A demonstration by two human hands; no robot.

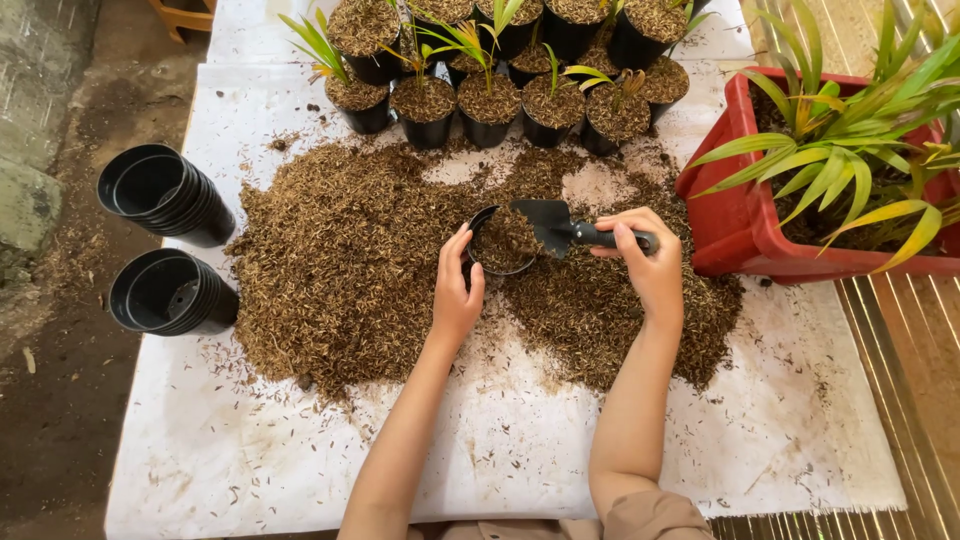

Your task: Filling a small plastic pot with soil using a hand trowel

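My left hand (455,288) grips a small black plastic pot (500,242) that is nearly full of brown husk mix, tilted toward me on the heap. My right hand (645,258) holds a black hand trowel (560,228) by its handle, the blade resting at the pot's right rim. Both sit over a wide pile of brown husk mix (350,260) spread on a white sheet (500,450).
Two stacks of empty black pots (165,195) (170,293) lie on their sides at the left. Several filled pots with green seedlings (490,100) stand at the back. A red crate of leafy plants (745,215) sits right. Dirt floor lies left.
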